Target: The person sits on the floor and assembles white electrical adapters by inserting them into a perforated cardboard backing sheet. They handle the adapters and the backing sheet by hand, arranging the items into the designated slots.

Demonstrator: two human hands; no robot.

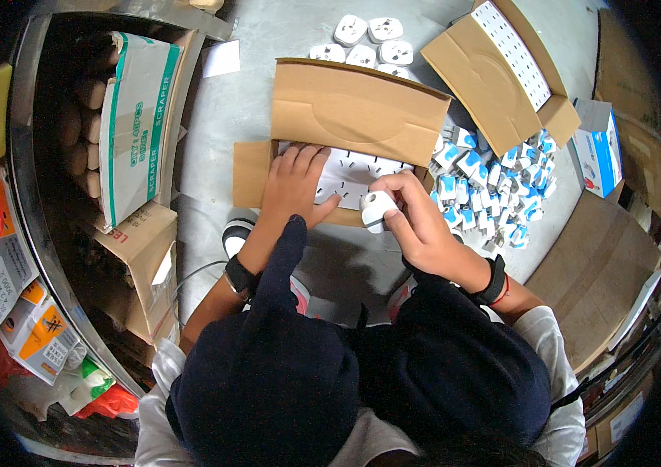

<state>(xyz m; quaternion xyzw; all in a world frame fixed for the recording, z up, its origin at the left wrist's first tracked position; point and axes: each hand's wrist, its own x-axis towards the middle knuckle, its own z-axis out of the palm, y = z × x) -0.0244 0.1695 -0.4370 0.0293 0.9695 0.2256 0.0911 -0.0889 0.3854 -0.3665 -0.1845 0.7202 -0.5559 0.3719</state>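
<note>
An open brown carton [358,97] stands in front of me with its flaps folded out. White socket adapters [344,191] with dark slots lie side by side in it. My left hand [291,187] rests flat on the carton's left part, fingers spread over the contents, partly hiding them. At the carton's near right side, my right hand [424,222] pinches a white plug adapter [377,212] between thumb and fingers. A round recess shows on the adapter's upper side; its other faces are hidden.
Several loose white adapters [362,56] lie on the floor beyond the carton. To the right are a heap of small blue-and-white pieces [494,191], another open carton [486,86] and a blue-and-white box [597,148]. A metal shelf with boxes [140,128] stands left.
</note>
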